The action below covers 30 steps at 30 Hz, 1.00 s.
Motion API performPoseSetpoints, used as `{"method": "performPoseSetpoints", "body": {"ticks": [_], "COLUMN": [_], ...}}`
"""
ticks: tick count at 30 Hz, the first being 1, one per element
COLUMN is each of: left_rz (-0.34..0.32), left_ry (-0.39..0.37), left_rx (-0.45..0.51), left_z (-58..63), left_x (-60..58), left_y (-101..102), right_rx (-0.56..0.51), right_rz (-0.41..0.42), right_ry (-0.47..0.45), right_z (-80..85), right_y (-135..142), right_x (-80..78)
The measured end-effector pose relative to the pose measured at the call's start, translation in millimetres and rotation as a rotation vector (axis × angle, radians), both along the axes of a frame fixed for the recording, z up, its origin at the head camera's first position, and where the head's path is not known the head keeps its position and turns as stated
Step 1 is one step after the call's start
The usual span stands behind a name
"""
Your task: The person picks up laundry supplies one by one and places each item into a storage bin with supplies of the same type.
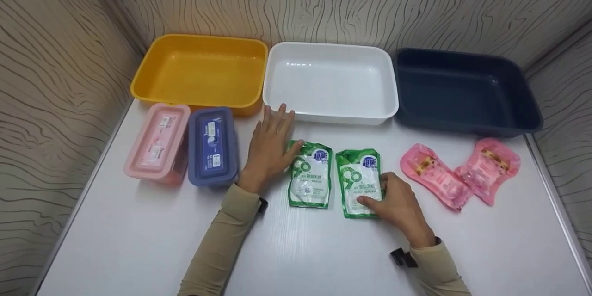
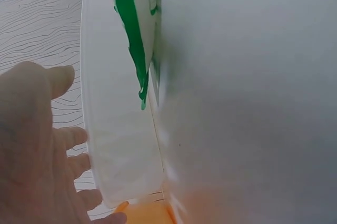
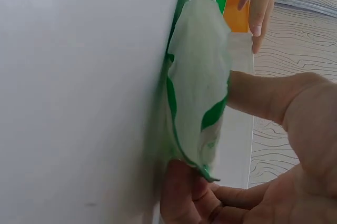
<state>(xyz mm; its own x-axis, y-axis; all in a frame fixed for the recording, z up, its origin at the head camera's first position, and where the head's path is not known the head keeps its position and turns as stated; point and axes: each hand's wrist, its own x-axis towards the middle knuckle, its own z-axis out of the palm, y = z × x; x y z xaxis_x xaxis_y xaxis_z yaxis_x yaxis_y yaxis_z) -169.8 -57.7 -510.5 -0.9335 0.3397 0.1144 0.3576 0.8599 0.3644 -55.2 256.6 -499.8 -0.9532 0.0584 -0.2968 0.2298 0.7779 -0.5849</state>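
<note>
Two green-and-white detergent pouches lie side by side mid-table in the head view. My right hand [image 1: 401,203] grips the right detergent pouch [image 1: 358,180] by its right side, thumb over the front and fingers curled at the edge. In the right wrist view that pouch [image 3: 197,71] is seen edge-on between thumb and fingers. My left hand [image 1: 270,150] has its fingers spread beside the left detergent pouch [image 1: 310,187], the thumb at its upper left corner. Nothing is gripped by the left hand, whose fingertips reach toward the white bin [image 1: 330,118].
A yellow bin [image 1: 199,101] and a dark blue bin [image 1: 467,127] flank the white one along the patterned wall. Left of my left hand stand a pink lidded box [image 1: 157,145] and a blue lidded box [image 1: 212,148]. Two pink pouches [image 1: 434,175] overlap at the right.
</note>
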Motion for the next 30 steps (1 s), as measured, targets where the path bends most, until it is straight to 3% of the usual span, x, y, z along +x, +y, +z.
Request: {"method": "performPoseSetpoints", "body": {"ticks": [8, 15, 22, 30], "left_rz": [-0.003, -0.008, -0.013, -0.001], "left_ry": [-0.01, 0.01, 0.031, 0.004], "left_rx": [-0.026, -0.036, -0.036, -0.006], "left_z": [-1.6, -1.4, 0.9, 1.5], "left_x": [0.9, -0.4, -2.6, -3.0], "left_y": [2, 2, 0, 0], "right_rx": [-0.026, -0.078, -0.28, -0.485], "right_rz": [0.007, 0.062, 0.043, -0.002], "right_ry": [-0.032, -0.029, -0.091, -0.117], "right_z": [1.0, 1.5, 4.8, 11.9], "right_y": [0, 10, 19, 24], "right_x": [2.2, 0.5, -0.9, -5.2]}}
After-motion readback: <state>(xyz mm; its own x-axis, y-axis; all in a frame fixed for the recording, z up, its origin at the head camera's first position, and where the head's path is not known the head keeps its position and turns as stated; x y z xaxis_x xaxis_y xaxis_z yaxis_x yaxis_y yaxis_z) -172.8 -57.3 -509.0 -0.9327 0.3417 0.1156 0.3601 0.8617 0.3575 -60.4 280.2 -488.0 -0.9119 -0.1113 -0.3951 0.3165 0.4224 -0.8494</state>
